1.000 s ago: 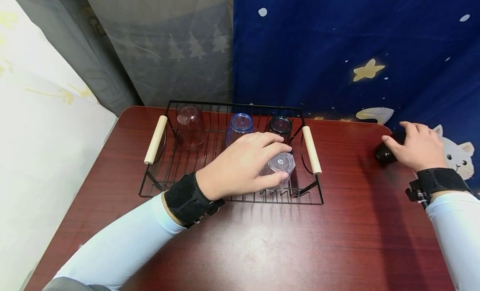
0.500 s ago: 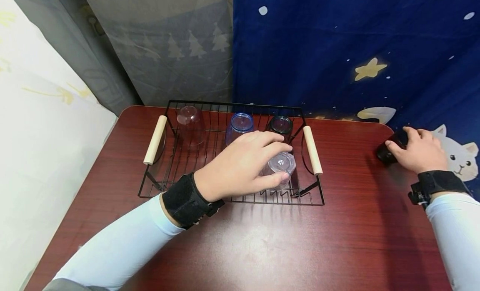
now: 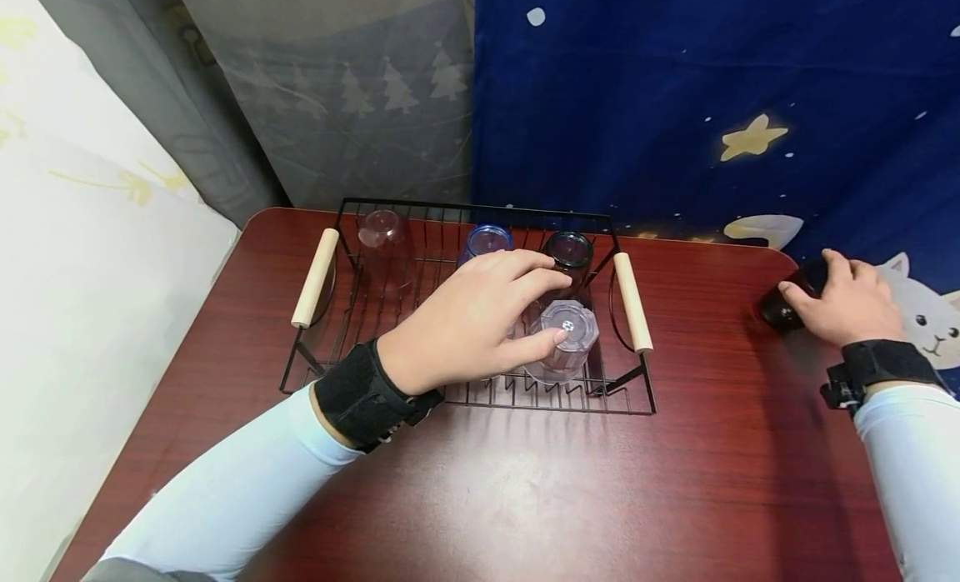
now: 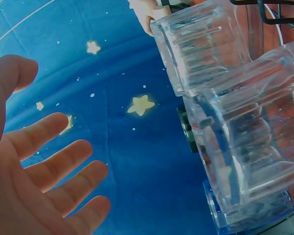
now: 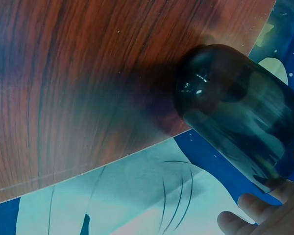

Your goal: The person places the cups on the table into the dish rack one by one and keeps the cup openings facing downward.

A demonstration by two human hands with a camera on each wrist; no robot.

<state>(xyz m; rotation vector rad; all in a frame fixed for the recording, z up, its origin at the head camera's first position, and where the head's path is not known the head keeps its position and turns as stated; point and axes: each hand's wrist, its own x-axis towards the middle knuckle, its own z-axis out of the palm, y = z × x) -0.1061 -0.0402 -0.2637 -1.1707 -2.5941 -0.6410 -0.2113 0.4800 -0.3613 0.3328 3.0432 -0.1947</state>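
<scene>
My left hand [image 3: 472,315] hovers over a wire dish rack [image 3: 555,408], fingers spread and holding nothing. Just right of its fingertips stands an upside-down clear faceted glass [image 3: 570,336]. In the left wrist view the open hand [image 4: 54,171] is apart from this clear glass [image 4: 255,142] and a second clear glass [image 4: 201,49] beside it. At the table's back right corner, my right hand [image 3: 851,303] grips a dark glass [image 3: 782,308] from above, thumb on its near side. The right wrist view shows the dark glass [image 5: 235,107] with fingertips [image 5: 255,208] by its rim.
Upside down in the rack's back row stand a pinkish glass [image 3: 386,253], a blue glass [image 3: 487,238] and a dark green glass [image 3: 570,253]. Wooden handles [image 3: 633,303] rise at both rack ends. A blue curtain [image 3: 637,107] hangs behind the red-brown table [image 3: 705,449].
The left hand has let go of the clear glass and drawn slightly left from it. My right hand has come down a little around the dark glass.
</scene>
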